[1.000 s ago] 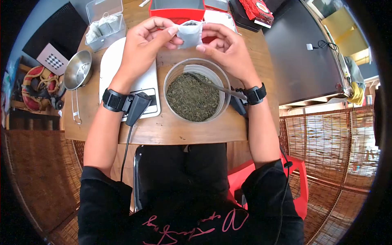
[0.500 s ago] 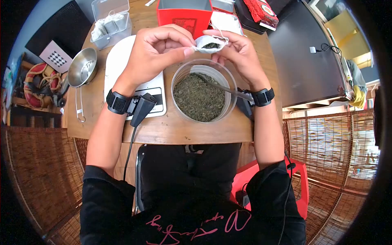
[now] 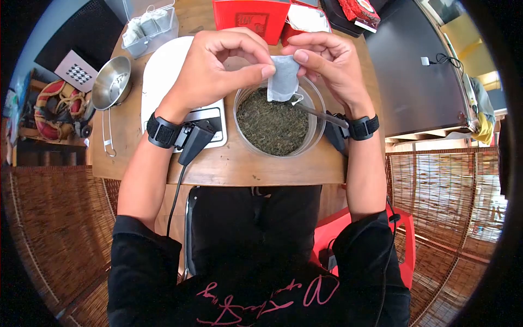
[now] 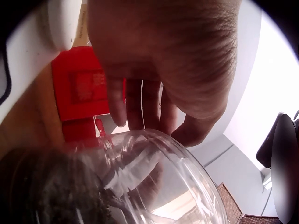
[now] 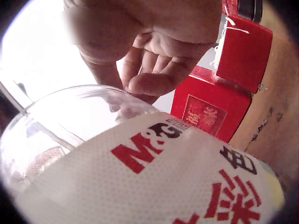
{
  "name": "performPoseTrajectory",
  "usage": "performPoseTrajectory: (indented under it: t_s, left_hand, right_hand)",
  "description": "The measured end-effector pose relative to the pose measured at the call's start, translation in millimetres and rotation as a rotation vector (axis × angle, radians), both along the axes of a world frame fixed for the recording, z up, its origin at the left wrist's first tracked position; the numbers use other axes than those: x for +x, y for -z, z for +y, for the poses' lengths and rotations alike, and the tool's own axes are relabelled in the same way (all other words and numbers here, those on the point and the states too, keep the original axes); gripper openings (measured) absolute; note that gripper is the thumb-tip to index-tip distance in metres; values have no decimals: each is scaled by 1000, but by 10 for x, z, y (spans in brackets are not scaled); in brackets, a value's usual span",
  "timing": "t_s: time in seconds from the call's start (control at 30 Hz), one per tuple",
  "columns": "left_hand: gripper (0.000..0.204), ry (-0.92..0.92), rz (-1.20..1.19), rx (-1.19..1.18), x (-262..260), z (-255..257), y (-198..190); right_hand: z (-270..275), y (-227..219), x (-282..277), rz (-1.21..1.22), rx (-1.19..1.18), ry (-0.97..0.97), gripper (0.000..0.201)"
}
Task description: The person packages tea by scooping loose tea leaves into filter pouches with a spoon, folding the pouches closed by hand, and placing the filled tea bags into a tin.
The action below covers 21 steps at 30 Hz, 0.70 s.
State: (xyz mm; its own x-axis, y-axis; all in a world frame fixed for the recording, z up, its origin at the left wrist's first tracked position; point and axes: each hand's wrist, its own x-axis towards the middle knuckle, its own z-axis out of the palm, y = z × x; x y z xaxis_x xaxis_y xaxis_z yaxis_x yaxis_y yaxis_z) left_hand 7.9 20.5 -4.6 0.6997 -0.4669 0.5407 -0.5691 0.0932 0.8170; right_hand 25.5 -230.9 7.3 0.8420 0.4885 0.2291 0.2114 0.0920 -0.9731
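A small white tea bag (image 3: 284,79) hangs over a clear round tub (image 3: 316,95) of dried tea leaves (image 3: 267,128). Its upper left corner is pinched by my left hand (image 3: 218,65), between thumb and fingertips. My right hand (image 3: 335,62) pinches the upper right corner. A white string shows at the bag's lower edge. From the leaves, a dark spoon handle (image 3: 327,116) leans out over the tub's right rim. In both wrist views the hands, left (image 4: 173,56) and right (image 5: 154,46), stand just beyond the tub's clear wall, which partly screens the bag.
A white scale (image 3: 163,71) lies left of the tub, beside a metal strainer pan (image 3: 111,84). Behind are a clear box (image 3: 143,46) with filled bags, a red box (image 3: 253,22), white bags (image 3: 308,17) and a red packet (image 3: 359,13).
The bag has turned: its mouth, with leaves showing inside, faced up half a second ago, and now its string end hangs downward. Both hands have come lower in the head view, nearer the tub.
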Motion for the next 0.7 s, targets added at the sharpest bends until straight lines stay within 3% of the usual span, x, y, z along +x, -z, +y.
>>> performPoseTrajectory:
  t_s: [0.17,0.43,0.57,0.7]
  left_hand:
    - [14,-72,137,-57,-26,-34,-12]
    - [26,-132,11,110,-43,-9,-24]
    - [22,-109,10,46,-53,-3,-58]
    - [22,-102,-15,-17,-51,22,-50]
  right_hand:
    - [15,24,-1,-34,79,-33,29]
    - [-27,19,-6,-93,125,-68,18]
    - [-5,4,-16,-202,173,-75,18]
    - [12,-69,-97,-112,215,-66,20]
